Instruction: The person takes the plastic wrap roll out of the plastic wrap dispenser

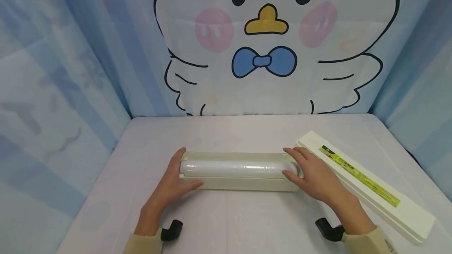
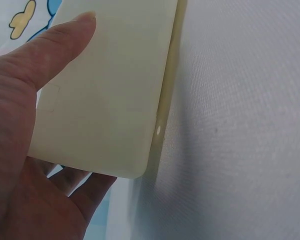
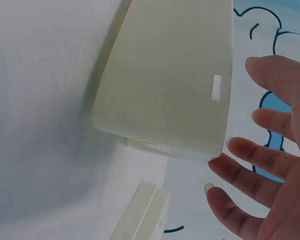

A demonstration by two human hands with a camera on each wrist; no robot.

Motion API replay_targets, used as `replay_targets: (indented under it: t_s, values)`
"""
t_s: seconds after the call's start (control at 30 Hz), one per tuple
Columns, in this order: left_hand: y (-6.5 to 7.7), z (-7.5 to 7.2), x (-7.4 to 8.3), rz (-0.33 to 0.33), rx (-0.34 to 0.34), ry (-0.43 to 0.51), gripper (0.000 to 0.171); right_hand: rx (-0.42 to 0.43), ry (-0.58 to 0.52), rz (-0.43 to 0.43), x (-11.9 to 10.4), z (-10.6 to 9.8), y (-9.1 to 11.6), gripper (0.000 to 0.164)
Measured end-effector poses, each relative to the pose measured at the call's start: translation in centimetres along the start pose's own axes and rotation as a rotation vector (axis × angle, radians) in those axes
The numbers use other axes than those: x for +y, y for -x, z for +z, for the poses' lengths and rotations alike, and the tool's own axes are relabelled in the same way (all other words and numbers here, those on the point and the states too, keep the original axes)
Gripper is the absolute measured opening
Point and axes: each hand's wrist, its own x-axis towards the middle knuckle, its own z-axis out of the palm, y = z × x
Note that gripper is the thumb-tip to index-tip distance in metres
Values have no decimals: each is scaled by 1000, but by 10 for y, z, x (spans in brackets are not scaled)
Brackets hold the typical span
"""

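Note:
A cream cling film dispenser box lies lengthwise on the table, its top off. A shiny roll of cling film sits inside it. My left hand grips the box's left end, thumb along the front wall and fingers round the end. In the left wrist view that thumb presses the cream wall. My right hand is at the right end with its fingers spread. In the right wrist view the thumb stands off the wall, and one fingertip is at the box's corner; whether it touches, I cannot tell.
A long cream lid with a yellow-green label lies slantwise on the table at the right, close to my right forearm. The white-covered table ends at a cartoon-printed curtain behind, with more blue curtain on both sides.

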Motion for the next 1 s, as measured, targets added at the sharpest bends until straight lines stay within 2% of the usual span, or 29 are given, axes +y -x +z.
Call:
replay_targets:
  t_s: [0.5, 1.0]
  values:
    - [0, -1, 2, -13, -4, -3, 113, -20, 80, -24, -6, 2, -2, 61]
    - [0, 1, 1, -18, 0, 10, 113, -65, 185, 2, -13, 8, -7, 61]
